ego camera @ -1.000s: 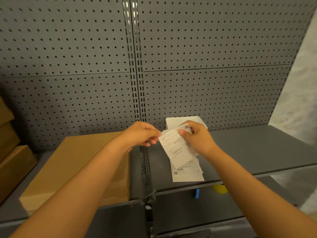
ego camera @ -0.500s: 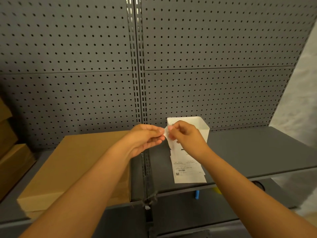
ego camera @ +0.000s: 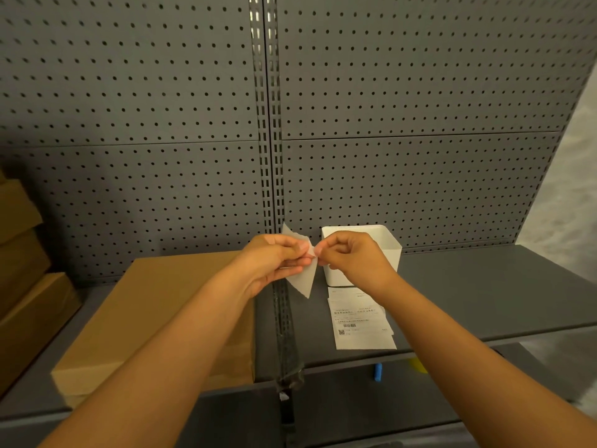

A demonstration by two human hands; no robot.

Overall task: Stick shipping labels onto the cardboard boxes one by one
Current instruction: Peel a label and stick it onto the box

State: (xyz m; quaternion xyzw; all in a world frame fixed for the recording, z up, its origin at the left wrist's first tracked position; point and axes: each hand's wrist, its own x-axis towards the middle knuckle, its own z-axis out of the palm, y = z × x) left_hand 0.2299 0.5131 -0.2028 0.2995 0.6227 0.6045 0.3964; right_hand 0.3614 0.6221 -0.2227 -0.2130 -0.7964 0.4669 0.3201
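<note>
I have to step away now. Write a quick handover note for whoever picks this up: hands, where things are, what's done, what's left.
Left hand and right hand both pinch one shipping label above the shelf, apparently peeling it.
The flat cardboard box lies on the left; no label shows on its top.
More labels are stacked in front of the white bin.
More cardboard boxes sit far left.
Left to do: finish peeling, stick the label on the box, repeat for the rest.

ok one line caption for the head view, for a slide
Both hands, left and right, pinch a label above the shelf, beside a cardboard box.
</note>
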